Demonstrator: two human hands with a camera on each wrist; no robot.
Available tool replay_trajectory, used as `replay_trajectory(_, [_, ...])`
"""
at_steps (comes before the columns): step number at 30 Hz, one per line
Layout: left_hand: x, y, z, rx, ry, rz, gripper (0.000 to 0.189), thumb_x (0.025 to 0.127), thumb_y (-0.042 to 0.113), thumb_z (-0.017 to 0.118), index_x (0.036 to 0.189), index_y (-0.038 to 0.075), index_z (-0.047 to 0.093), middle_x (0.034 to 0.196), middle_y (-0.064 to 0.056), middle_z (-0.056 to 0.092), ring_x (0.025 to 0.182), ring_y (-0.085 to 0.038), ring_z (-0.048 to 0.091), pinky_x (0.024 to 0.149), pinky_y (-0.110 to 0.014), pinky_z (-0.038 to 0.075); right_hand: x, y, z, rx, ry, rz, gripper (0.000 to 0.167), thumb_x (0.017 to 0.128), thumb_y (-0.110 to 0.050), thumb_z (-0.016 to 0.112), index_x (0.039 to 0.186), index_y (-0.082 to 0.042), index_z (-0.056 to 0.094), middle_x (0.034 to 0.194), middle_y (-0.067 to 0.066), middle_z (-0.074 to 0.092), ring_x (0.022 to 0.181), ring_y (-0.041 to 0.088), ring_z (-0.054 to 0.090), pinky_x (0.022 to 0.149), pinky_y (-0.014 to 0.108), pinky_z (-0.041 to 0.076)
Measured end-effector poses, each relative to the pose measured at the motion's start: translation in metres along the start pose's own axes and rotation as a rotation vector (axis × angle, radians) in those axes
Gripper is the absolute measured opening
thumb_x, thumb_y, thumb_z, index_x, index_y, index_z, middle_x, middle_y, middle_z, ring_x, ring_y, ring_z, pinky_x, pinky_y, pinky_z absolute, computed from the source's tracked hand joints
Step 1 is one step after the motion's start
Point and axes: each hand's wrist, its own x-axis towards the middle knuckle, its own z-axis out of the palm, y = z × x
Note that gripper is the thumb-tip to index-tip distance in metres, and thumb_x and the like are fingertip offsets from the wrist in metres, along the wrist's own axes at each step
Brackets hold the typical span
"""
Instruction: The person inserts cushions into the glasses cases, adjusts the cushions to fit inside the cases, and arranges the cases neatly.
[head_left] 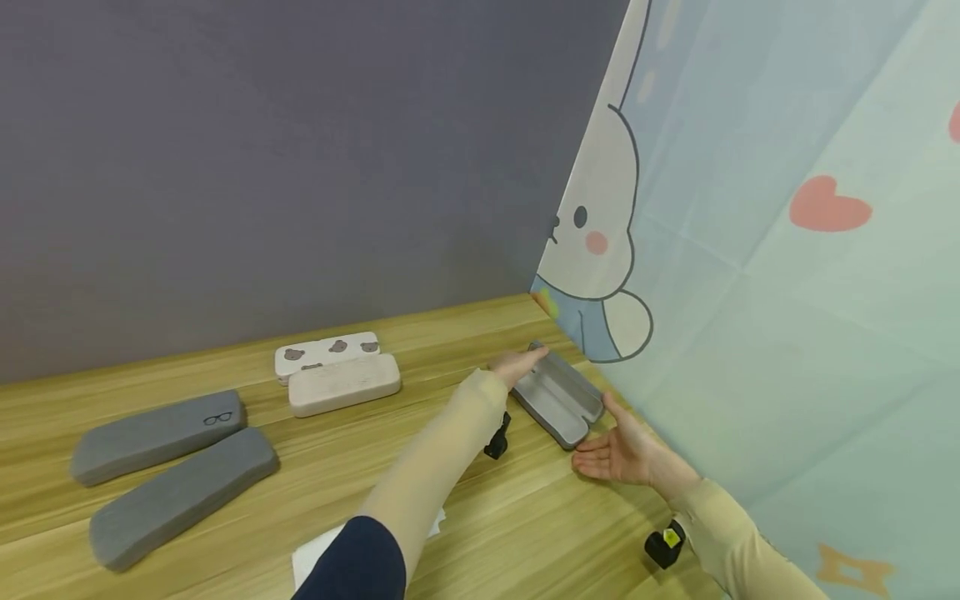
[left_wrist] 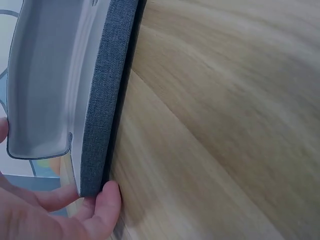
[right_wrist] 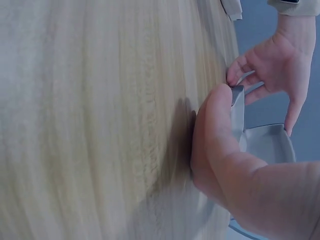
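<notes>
A grey glasses case (head_left: 551, 400), its lid swung up and its pale inside bare, is at the right of the table by the printed cloth. My left hand (head_left: 513, 365) holds its far end, with fingers at the base and the thumb by the lid. At the near end is my right hand (head_left: 626, 446), thumb on the lid's corner and fingers against the base. The left wrist view shows the case's dark fabric side (left_wrist: 102, 90) close over the wood, with left fingertips (left_wrist: 107, 200) tucked at its end.
Two closed grey cases (head_left: 183, 500) lie at the left, one bearing a glasses drawing. A cream case (head_left: 345, 385) and a bear-patterned white case (head_left: 326, 354) sit near the back wall. White paper (head_left: 311, 554) shows under the left arm. A printed cloth (head_left: 750, 375) borders the right side.
</notes>
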Motion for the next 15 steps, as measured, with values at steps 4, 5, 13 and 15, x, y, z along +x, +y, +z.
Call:
replay_trajectory(4, [0.001,-0.006,-0.005,-0.004,-0.015,-0.001,0.089,0.088,0.065,0.048,0.151,0.005,0.029,0.158,-0.020,0.020,0.143,-0.040,0.029,0.114,-0.054,0.030,0.003,0.003,0.004,-0.015,-0.013,0.005,0.111,0.089,-0.077,0.016,0.133,0.025,0.022,0.112,0.024,0.048,0.099,0.027,0.057,0.092,0.034,0.052])
replay_trajectory(5, [0.002,-0.007,-0.006,-0.001,-0.018,-0.001,0.087,0.089,0.065,0.048,0.150,0.006,0.030,0.158,-0.019,0.023,0.142,-0.038,0.030,0.114,-0.053,0.031,0.003,0.003,0.005,-0.025,-0.017,0.004,0.111,0.089,-0.077,0.017,0.133,0.025,0.022,0.111,0.024,0.049,0.098,0.027,0.057,0.092,0.034,0.052])
replay_trajectory(13, [-0.019,-0.010,-0.026,-0.034,-0.088,0.017,0.078,0.092,0.059,0.047,0.151,0.010,0.030,0.159,-0.016,0.023,0.145,-0.039,0.022,0.116,-0.059,0.021,0.006,-0.002,0.004,-0.135,-0.055,-0.006,0.111,0.089,-0.077,0.021,0.133,0.025,0.024,0.105,0.019,0.056,0.095,0.024,0.059,0.089,0.032,0.053])
replay_trajectory(15, [-0.027,-0.010,-0.033,-0.036,-0.117,0.029,0.076,0.093,0.058,0.046,0.151,0.012,0.030,0.160,-0.015,0.021,0.146,-0.040,0.020,0.116,-0.061,0.020,0.008,-0.005,0.003,-0.156,-0.060,-0.006,0.109,0.090,-0.075,0.022,0.131,0.025,0.027,0.103,0.017,0.058,0.093,0.023,0.061,0.088,0.031,0.054])
